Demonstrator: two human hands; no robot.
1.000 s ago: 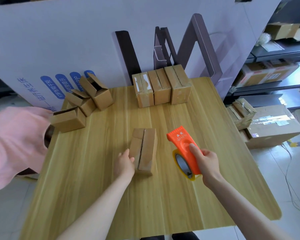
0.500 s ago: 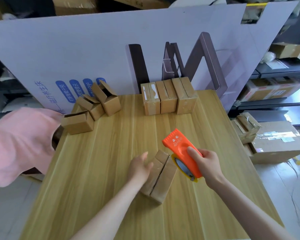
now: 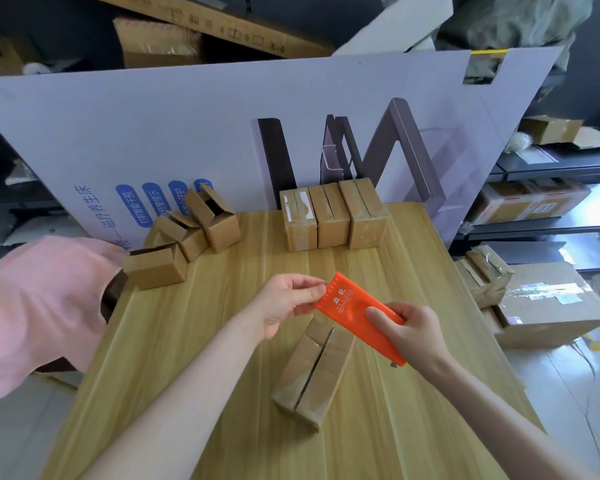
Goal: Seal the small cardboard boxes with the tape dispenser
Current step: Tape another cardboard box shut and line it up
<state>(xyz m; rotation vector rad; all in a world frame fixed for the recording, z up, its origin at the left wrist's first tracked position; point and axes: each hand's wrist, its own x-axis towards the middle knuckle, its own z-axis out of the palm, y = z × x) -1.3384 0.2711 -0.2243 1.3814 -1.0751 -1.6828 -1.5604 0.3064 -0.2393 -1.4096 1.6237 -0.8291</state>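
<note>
Head view: the right hand [image 3: 413,330] grips the tape dispenser [image 3: 352,306] above the near box [image 3: 314,368], which lies seam-up on the table [image 3: 187,341]. At the dispenser's toothed far edge the left hand [image 3: 284,299] pinches, probably to pull tape free.

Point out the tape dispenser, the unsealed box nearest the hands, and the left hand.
tape dispenser [image 3: 352,308], head view, on its orange top face.
unsealed box [image 3: 328,375], head view, on its right top flap.
left hand [image 3: 284,303], head view, on the middle of the hand.

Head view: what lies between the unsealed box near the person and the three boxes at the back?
The orange tape dispenser, gripped by the right hand, tip pinched by the left hand, over bare tabletop; head view.
</note>
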